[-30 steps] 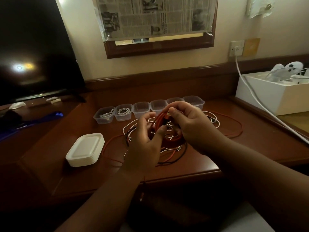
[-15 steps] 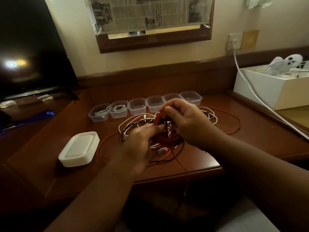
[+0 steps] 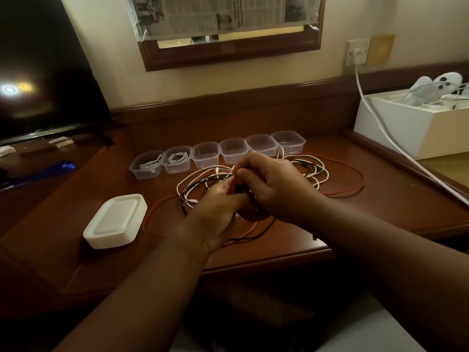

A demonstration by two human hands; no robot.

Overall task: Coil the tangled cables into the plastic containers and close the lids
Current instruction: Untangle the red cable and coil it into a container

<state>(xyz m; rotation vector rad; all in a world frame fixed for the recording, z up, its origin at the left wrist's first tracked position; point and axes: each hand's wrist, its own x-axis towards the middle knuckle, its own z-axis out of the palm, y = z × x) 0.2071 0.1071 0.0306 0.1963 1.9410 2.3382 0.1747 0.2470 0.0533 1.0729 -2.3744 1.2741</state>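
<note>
Nearest, the left hand (image 3: 218,212) and right hand (image 3: 274,184) met over the desk (image 3: 380,212), both with fingers curled round a half-wound red cable (image 3: 337,193), light, limp and springy by the look of it, so best pinched across its gathered loops. Around and under the hands lay a tangle of white, black and red cables (image 3: 203,179), their number unclear, and left of the left hand sat one stack of lids (image 3: 115,221). Beyond the hands stood six plastic containers (image 3: 205,157), the two leftmost each holding a coiled white cable.
</note>
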